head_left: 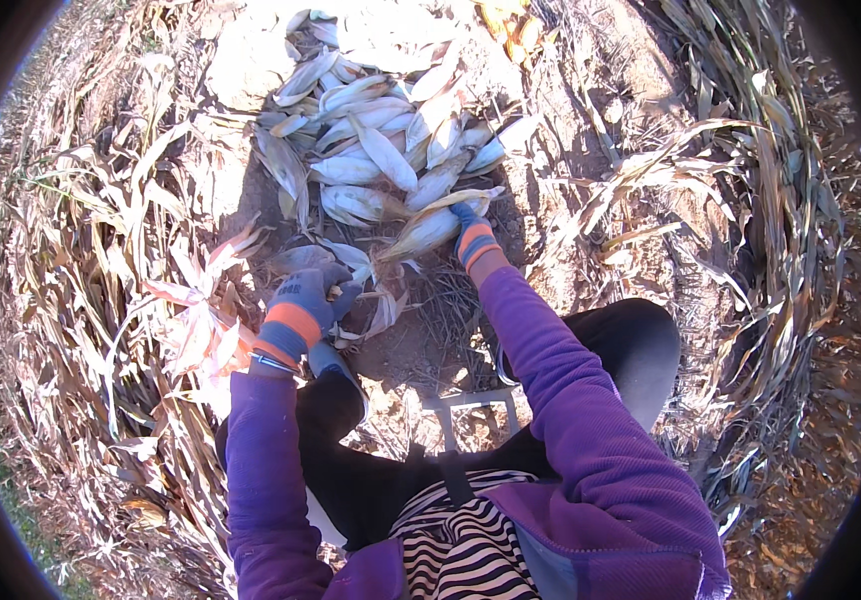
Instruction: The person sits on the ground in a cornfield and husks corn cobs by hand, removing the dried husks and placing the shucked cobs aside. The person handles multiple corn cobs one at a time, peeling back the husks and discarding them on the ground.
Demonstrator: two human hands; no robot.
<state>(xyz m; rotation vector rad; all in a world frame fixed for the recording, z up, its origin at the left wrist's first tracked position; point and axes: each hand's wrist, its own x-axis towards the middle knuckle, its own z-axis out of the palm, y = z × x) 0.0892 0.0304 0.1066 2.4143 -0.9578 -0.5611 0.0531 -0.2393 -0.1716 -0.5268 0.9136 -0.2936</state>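
The right hand (471, 228) is closed on a husk-covered corn ear (423, 238) lying to its left; the left hand (303, 302) curls its fingers, round what I can't tell; a corn heap (359, 135) lies beyond both

We see strong, harsh sunlight. At the top, the bare ground (241, 65) glares almost white, its detail washed out, and we find the pale leaves (201, 325) at left overexposed too. A dark shadow (433, 335) covers the soil near the middle, while the shaded corn (383, 155) looks bluish. We notice fisheye bending in the stalks (786, 190) at right, with black corners around the round picture.
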